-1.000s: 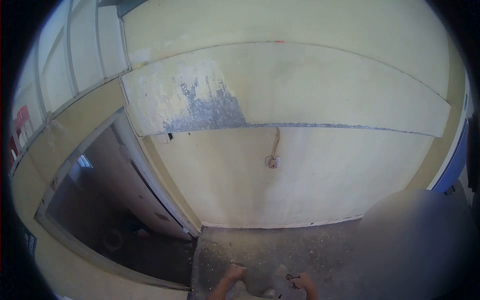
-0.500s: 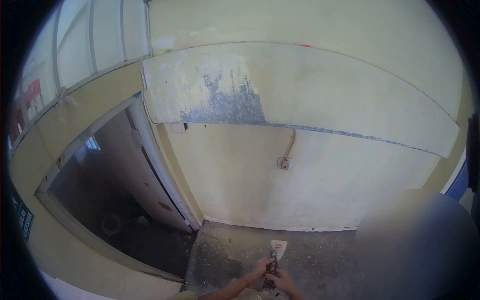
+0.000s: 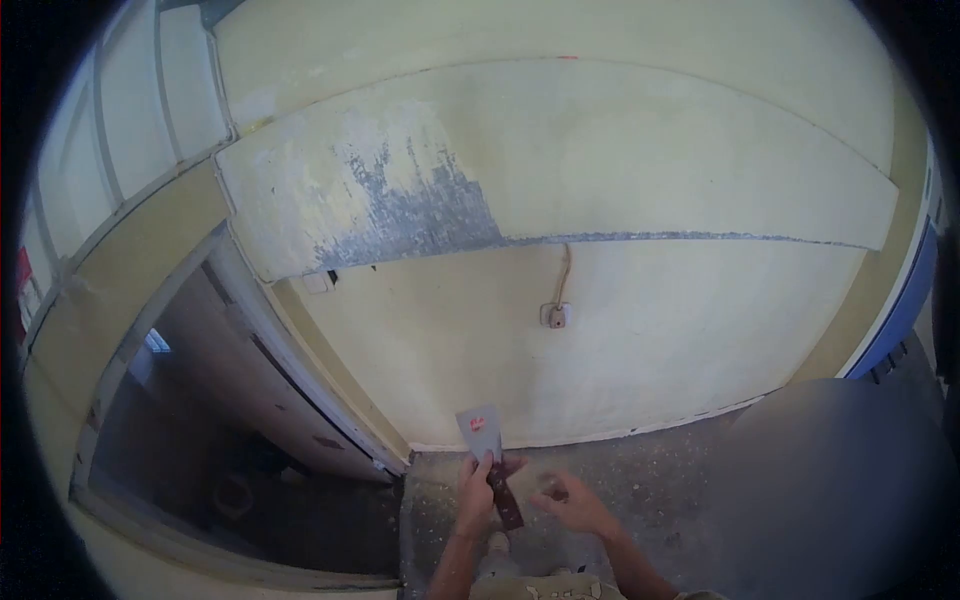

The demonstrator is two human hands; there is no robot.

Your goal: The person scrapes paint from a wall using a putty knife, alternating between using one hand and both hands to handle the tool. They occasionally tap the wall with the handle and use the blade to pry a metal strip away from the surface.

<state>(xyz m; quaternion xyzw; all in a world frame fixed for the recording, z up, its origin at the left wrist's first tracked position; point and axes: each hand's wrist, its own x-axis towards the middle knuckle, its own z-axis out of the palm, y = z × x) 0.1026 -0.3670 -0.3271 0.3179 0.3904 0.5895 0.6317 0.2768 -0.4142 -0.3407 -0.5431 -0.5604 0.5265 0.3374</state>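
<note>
In the head view, a scraper (image 3: pixel 481 437) with a wide pale metal blade, a red mark and a dark reddish-brown handle stands blade up before me. My left hand (image 3: pixel 477 490) is closed around it where blade meets handle, its thumb on the front. The handle's lower end sticks out below the grip. Just right of the handle, apart from it, my right hand (image 3: pixel 577 507) has loosely bent fingers spread from each other, with nothing visible in them.
A beam (image 3: pixel 640 155) with a patch of scraped grey paint crosses the wall (image 3: pixel 660 330). A socket (image 3: pixel 556 316) with a cable sits below it. To the left is an open doorway (image 3: pixel 190 420); flakes dot the floor (image 3: pixel 640 480). A blurred area covers the lower right.
Both hands were together on the scraper's handle. The right hand has let go and moved right; the left now holds the scraper higher and further left. The view has shifted right.
</note>
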